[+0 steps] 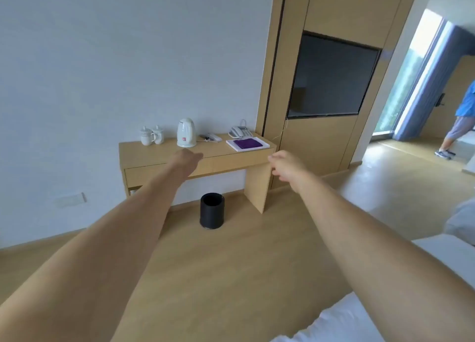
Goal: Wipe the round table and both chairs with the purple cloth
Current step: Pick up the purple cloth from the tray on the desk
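Both arms are stretched out front and neither is carrying anything: the left hand [189, 157] looks loosely curled with the fingers pointing away, so hard to say exactly how open it is, and the right hand [284, 165] hangs relaxed, fingers half bent, nothing in it. So I'd say we're at the very start, going to fetch the cloth. Best bet is to walk right up and lift it flat off its white tray [262, 147] instead of lunging, so the tray doesn't slide. The purple cloth [248, 143] is folded on that tray at the right end of the wooden desk [164, 154], near the phone [239, 131], with the kettle [186, 132] and two lidded cups [151, 135] further left. Black bin [212, 210] underneath, TV [331, 78] on the wood panel, another person [460, 120] off by the window. No round table or chairs in sight yet.
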